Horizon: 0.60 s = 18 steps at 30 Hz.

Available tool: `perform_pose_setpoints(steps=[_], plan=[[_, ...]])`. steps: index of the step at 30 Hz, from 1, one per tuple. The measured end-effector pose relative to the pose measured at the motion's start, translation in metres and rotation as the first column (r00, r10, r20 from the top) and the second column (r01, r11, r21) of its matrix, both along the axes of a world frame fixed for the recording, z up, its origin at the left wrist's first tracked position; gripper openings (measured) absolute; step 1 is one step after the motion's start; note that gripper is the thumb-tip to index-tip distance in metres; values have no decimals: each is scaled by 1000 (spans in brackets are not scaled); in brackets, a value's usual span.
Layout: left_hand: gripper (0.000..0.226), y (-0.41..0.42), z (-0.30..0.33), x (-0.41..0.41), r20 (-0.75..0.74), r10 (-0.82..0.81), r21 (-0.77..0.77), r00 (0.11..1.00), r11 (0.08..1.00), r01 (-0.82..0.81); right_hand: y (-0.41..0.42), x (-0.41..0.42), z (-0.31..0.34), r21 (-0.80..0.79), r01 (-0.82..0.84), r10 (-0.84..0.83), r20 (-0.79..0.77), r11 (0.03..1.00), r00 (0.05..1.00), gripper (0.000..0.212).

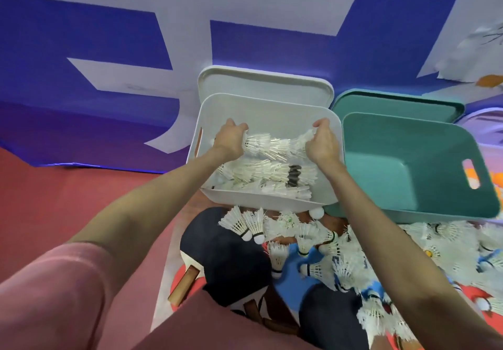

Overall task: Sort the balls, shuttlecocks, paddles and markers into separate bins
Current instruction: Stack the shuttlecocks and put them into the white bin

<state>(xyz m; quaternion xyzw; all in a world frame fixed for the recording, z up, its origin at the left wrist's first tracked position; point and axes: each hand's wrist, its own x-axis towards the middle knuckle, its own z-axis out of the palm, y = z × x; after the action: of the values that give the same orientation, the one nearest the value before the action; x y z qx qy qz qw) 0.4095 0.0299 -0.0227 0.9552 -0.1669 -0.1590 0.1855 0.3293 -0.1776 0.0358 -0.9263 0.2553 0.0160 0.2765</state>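
Pink sleeve (54,295) nearest; both arms reach out over the white bin (272,200).
Left hand (230,140) and right hand (322,142) each grip an end of a nested row of shuttlecocks (275,145), apparently so it lands whole; more shuttlecocks and paddles (231,257) lie nearer, teal bin (408,208) alongside.

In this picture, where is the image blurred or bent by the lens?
Head view: the wide-angle lens bows the forearms outward; the row of shuttlecocks held between the left hand and the right hand over the white bin is smeared; the loose shuttlecocks at the right edge are soft; no hard glare.
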Motion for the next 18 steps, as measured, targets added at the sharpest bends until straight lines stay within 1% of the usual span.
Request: perform_pose_setpoints(steps=[3,7,12,14,18], plan=[[55,0,-17,10,-6,-2,7,1000,1000,2,1,8,-19,1,-16,16,-69,1000,998,40],[53,-2,-30,19,10,-8,19,1000,1000,8,-9,20,-38,27,55,-53,-84,998,995,37],[50,-10,-34,14,61,-26,196,998,980,13,-12,26,-58,48,38,-28,-184,998,983,35],[52,-10,-33,12,29,-15,223,999,975,9,-14,27,-62,63,17,-2,-230,998,973,37],[61,-7,-23,11,-105,-10,146,994,989,25,-16,26,-60,74,-75,95,-316,994,944,45]])
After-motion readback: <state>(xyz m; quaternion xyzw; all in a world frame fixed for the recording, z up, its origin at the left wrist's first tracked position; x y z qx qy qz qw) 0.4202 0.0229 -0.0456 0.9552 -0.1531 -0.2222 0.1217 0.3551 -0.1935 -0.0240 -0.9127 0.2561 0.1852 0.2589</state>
